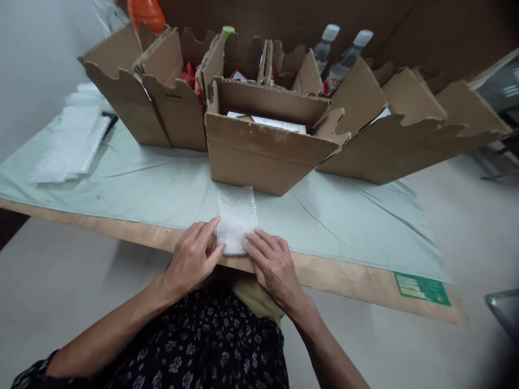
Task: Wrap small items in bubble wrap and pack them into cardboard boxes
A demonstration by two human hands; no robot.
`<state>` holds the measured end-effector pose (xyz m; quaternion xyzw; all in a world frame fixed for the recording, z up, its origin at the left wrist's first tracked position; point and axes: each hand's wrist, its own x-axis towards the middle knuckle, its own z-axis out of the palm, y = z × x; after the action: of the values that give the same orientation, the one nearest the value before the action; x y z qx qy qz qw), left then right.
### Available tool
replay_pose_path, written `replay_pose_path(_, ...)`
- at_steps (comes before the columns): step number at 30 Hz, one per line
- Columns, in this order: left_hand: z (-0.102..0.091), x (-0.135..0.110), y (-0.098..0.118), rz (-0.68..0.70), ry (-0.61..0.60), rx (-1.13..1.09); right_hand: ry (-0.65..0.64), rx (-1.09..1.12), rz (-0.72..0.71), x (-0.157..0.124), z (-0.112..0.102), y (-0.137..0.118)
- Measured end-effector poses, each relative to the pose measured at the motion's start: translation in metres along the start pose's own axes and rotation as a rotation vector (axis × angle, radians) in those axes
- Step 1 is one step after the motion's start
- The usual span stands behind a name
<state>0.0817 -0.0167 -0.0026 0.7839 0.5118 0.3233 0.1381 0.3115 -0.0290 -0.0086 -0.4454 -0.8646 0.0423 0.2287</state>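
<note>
Two hands (193, 253) (272, 260) | half open, loosely bent | both touching bubble wrap (237, 216), opposite sides

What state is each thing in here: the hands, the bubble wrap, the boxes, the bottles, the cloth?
Left bare hand: curved, fingertips at wrap's left edge
Right bare hand: fingertips at wrap's right edge
Clear bubble-wrap piece: lying flat
Clear bubble-wrap sheets: stacked
Front brown cardboard box: open-topped, contents inside
Two clear white-capped bottles: capped
Pale green cloth: spread out, creased

Bubble sheet (237, 213): translucent plastic, bumpy; boxes (251, 156): matt cardboard.
</note>
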Motion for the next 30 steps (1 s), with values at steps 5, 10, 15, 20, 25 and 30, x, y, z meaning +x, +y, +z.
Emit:
replay_pose_path(5,-0.008,-0.01,0.007,0.22,-0.077,-0.021,-0.079,0.165,0.061,0.01,-0.011,-0.002)
replay_pose_path(10,0.005,0.009,0.002,0.084,-0.048,-0.059,0.138,0.204,0.179,0.014,-0.015,0.003)
replay_pose_path(15,0.014,0.024,-0.008,0.041,-0.044,0.011,0.14,0.027,0.034,0.009,-0.013,0.005)
replay_pose_path(20,0.001,0.016,-0.003,0.11,-0.005,0.048,0.009,0.083,0.019,0.019,-0.005,0.008)
replay_pose_path(25,-0.004,0.015,-0.005,0.21,-0.107,-0.017,-0.017,0.242,0.124,0.022,-0.009,0.01)
replay_pose_path(30,0.013,0.038,-0.021,0.07,-0.065,0.095,0.034,0.012,0.083,0.029,-0.007,0.008)
